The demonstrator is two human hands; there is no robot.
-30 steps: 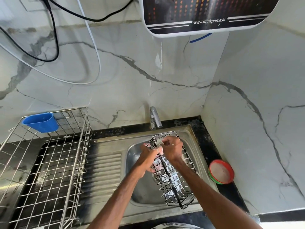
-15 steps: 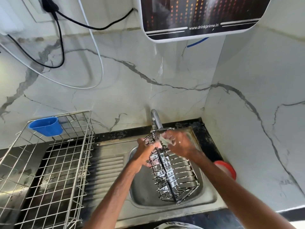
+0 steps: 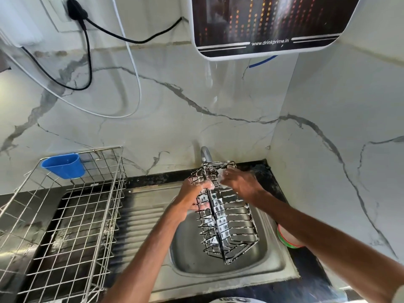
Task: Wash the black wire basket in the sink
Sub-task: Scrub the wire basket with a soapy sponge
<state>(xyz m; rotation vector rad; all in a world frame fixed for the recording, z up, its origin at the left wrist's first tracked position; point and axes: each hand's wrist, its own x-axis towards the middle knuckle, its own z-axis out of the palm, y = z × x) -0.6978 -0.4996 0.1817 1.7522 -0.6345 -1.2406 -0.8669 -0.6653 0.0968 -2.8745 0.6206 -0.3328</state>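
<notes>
The black wire basket (image 3: 220,224) is held tilted over the basin of the steel sink (image 3: 218,278), its upper end raised just below the tap (image 3: 205,154) and its lower end low in the basin. White foam is seen along its wires.

Its left side, near the upper end, is gripped by the left hand (image 3: 192,197), whose fingers are curled round the wires. The right hand (image 3: 240,184) is set at the upper right corner, its foamy fingers bent onto the top wires. Whether anything else is pinched there cannot be told.

A second ago both hands were close together at the upper end. Since then the right hand has been shifted out to the far right corner, while the left hand's grip has been kept. The basket's tilt is much the same as half a second ago.

A red-rimmed lid (image 3: 286,237) lies on the black counter (image 3: 275,178) right of the sink and is now largely hidden behind the right forearm. A silver wire rack (image 3: 65,215) stands to the left, with a blue cup (image 3: 63,166) hung on its far edge.

On the marble wall (image 3: 175,119) a water purifier (image 3: 262,25) is mounted above the tap, with a black cable (image 3: 87,51) and a white cable (image 3: 135,73) looped to its left. The cable's plug at the top, barely in view before, is now shown in full.
</notes>
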